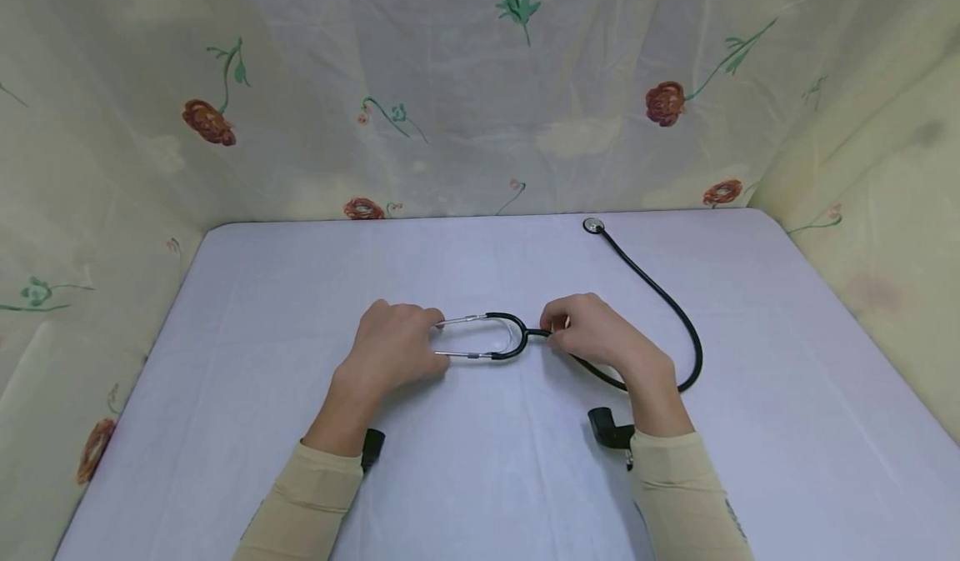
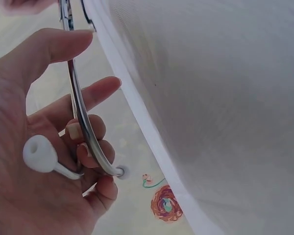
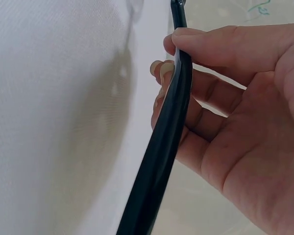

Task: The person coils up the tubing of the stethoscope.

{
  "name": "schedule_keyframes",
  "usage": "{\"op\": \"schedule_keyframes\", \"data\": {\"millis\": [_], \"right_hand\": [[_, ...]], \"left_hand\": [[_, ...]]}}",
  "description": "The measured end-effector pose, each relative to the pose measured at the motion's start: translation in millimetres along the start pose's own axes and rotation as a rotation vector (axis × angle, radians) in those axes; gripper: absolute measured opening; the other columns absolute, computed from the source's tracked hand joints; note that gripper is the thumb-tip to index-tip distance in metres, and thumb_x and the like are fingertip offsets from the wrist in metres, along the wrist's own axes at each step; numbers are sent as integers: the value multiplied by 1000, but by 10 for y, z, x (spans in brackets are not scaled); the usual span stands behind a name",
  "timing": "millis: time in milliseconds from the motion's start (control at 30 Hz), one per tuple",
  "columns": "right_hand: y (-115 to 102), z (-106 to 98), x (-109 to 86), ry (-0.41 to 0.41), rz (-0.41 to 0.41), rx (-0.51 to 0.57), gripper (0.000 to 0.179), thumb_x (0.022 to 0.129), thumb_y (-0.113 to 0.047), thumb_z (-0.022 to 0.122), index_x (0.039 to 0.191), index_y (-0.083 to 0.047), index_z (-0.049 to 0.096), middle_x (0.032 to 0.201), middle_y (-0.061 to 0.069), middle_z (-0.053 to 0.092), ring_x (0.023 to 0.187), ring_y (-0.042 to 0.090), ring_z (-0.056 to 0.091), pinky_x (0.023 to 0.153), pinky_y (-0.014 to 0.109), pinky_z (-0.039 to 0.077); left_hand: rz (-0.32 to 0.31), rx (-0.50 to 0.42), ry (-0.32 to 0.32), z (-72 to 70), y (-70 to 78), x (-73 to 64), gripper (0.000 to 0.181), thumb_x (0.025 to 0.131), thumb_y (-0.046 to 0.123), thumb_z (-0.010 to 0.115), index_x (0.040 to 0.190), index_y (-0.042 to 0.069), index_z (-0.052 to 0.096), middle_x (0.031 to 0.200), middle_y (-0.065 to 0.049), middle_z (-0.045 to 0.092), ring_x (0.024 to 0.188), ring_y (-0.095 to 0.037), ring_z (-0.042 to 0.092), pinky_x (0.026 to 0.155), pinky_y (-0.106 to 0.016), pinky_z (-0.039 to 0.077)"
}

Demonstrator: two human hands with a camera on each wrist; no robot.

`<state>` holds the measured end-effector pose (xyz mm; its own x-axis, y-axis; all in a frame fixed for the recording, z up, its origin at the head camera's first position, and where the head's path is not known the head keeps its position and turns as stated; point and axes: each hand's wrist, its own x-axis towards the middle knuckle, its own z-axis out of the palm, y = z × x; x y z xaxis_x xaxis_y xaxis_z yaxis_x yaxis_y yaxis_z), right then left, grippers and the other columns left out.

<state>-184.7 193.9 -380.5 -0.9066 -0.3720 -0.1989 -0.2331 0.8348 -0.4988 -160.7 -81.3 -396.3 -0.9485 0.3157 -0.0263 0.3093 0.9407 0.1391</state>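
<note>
A stethoscope (image 1: 522,332) with black tubing and silver ear tubes stretches between the two hands. My left hand (image 1: 397,340) holds the metal ear tubes (image 2: 83,115); in the left wrist view its fingers curl round them, the thumb lying across one. A white eartip (image 2: 40,153) shows against the palm. My right hand (image 1: 592,328) pinches the black tubing (image 3: 159,142) just past the fork, between thumb and fingertips. From there the tube loops right and back to the round chest piece (image 1: 593,226), which lies at the table's far edge.
A white cloth covers the table (image 1: 480,478). Flower-print curtains (image 1: 450,86) stand behind it and at both sides. Black wrist-camera parts (image 1: 609,429) show beside the right sleeve (image 1: 686,494) and the left sleeve (image 1: 307,503).
</note>
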Motion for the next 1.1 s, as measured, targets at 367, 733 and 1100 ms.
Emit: {"op": "schedule_keyframes", "data": {"millis": [367, 733, 1100], "right_hand": [[-18, -18, -5, 8, -13, 5, 18, 85, -3, 60, 96, -8, 73, 86, 5, 65, 81, 20, 55, 68, 30, 44], [-41, -23, -1, 38, -21, 8, 19, 84, -2, 58, 95, -9, 73, 84, 5, 65, 79, 20, 55, 66, 30, 43], [-46, -29, 5, 69, -25, 5, 19, 84, -1, 58, 94, -6, 73, 80, 5, 64, 77, 19, 55, 68, 30, 43]], "left_hand": [[33, -28, 44, -2, 19, 14, 32, 74, 34, 72, 103, 21, 74, 85, 5, 72, 70, -12, 56, 71, -33, 47], [-11, -49, -19, -29, 36, 13, 33, 79, 31, 72, 110, 23, 72, 101, 5, 74, 80, -12, 62, 63, -31, 45], [13, -81, -30, -49, 51, 1, 35, 81, 33, 76, 116, 28, 73, 104, 7, 76, 79, -12, 63, 62, -29, 43]]}}
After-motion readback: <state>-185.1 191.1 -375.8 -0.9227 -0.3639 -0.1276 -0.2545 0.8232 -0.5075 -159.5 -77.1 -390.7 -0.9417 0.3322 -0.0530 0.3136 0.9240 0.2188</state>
